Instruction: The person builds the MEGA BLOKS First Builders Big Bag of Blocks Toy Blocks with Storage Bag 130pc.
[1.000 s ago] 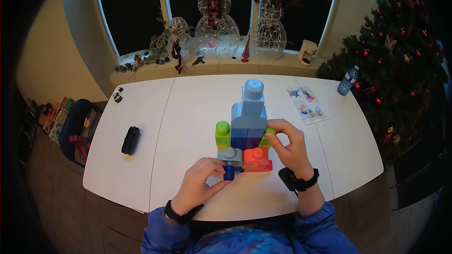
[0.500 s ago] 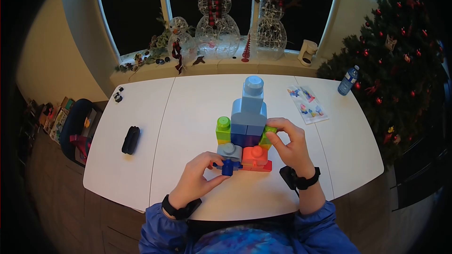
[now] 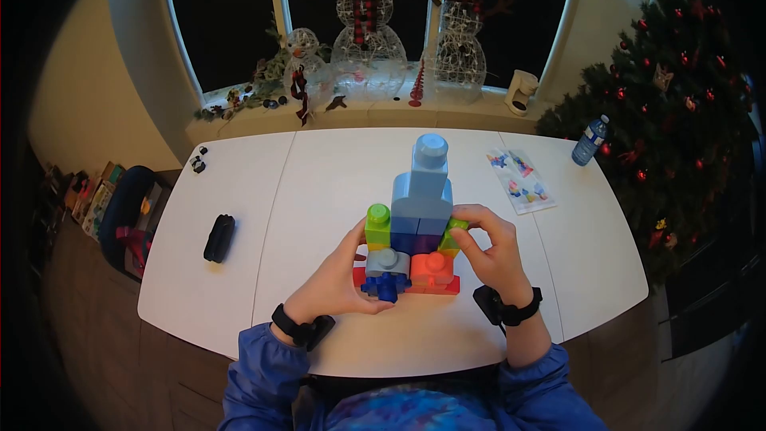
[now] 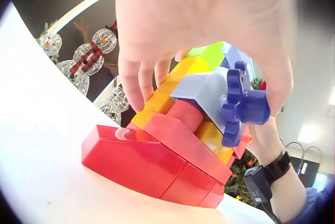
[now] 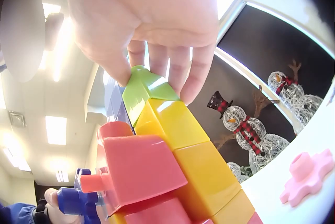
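Note:
A tall toy building block model [image 3: 420,207] stands on the table, light blue on top, with green, yellow, grey and red blocks lower down. At its near left side a dark blue gear [image 3: 386,287] sits against the grey block [image 4: 201,90]. My left hand [image 3: 329,278] squeezes the model from the left: the thumb presses the gear's stub, while the fingers reach behind to the yellow blocks [image 4: 188,69]. On the other side my right hand [image 3: 496,251] pinches the right green block [image 5: 149,90] between thumb and fingers. The coral block [image 3: 432,267] lies between the hands.
A pink gear [image 5: 309,177] lies on the table beyond the model. A picture sheet [image 3: 523,181] and a water bottle [image 3: 590,141] are at the far right. A black case [image 3: 219,238] and small dark bits [image 3: 198,164] lie to the left.
The left hand first pinched the blue gear's stub. Its fingers have since gone round the model's left side, with the thumb still at the gear. The right hand keeps its hold.

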The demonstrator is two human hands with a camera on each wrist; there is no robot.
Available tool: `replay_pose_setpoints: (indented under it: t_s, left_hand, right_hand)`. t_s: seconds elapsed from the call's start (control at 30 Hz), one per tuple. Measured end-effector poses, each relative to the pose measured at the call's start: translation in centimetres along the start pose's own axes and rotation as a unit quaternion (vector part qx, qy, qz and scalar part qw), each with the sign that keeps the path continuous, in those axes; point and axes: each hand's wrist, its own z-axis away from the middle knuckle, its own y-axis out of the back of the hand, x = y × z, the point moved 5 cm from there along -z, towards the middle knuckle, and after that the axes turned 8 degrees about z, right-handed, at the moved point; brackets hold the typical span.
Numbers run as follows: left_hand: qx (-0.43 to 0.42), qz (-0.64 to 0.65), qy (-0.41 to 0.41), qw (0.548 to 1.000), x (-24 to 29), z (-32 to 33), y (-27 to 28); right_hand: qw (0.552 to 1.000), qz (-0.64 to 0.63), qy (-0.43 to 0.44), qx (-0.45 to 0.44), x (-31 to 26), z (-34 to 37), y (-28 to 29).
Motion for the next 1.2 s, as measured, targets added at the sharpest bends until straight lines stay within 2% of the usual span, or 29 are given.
replay_pose_setpoints:
  t_s: [0.2, 0.43, 0.53, 0.63, 0.7, 0.77, 0.87, 0.9, 1.0, 1.1, 1.2]
  left_hand:
    - [0.030, -0.103, -0.029, 0.994, -0.1, 1.1, -0.3]
    - [0.057, -0.112, -0.018, 0.992, 0.0, 1.0, -0.9]
    - [0.047, -0.086, -0.033, 0.995, -0.3, 0.9, -0.5]
    - [0.033, -0.003, -0.052, 0.998, -0.2, 0.2, 0.5]
    - [0.021, 0.070, -0.046, 0.996, -0.5, -1.1, 1.6]
    - [-0.006, 0.078, -0.028, 0.997, -0.2, -2.5, 1.5]
    - [-0.035, 0.122, 0.030, 0.991, -0.2, -4.1, 0.9]
    - [-0.043, 0.142, 0.055, 0.987, -0.2, -4.5, 0.6]
    - [-0.047, 0.117, 0.059, 0.990, 0.5, -5.2, 0.2]
    - [-0.048, 0.140, 0.067, 0.987, -0.4, -5.3, 0.0]
    - [-0.045, 0.148, 0.057, 0.986, -0.9, -5.3, -0.1]
  right_hand:
    - [1.000, 0.003, 0.004, -0.014, 0.2, -0.1, 0.1]
    - [1.000, 0.010, 0.010, -0.011, -0.3, 0.0, 0.1]
    - [0.998, -0.031, 0.002, -0.055, 0.7, 0.0, 0.4]
    - [0.979, -0.155, -0.119, -0.057, 3.5, -0.8, 1.0]
    - [0.987, 0.051, -0.087, -0.124, 5.7, -1.3, 1.1]
    - [0.959, 0.217, -0.044, -0.180, 7.9, -0.6, 0.1]
    - [0.888, 0.341, -0.102, -0.292, 9.9, 0.4, -1.9]
    - [0.897, 0.361, -0.065, -0.246, 11.0, 0.8, -2.5]
    - [0.888, 0.371, -0.070, -0.263, 12.1, 0.7, -3.5]
    - [0.901, 0.340, -0.068, -0.261, 11.5, 1.1, -2.6]
    - [0.922, 0.307, -0.099, -0.213, 7.4, 1.0, 0.8]
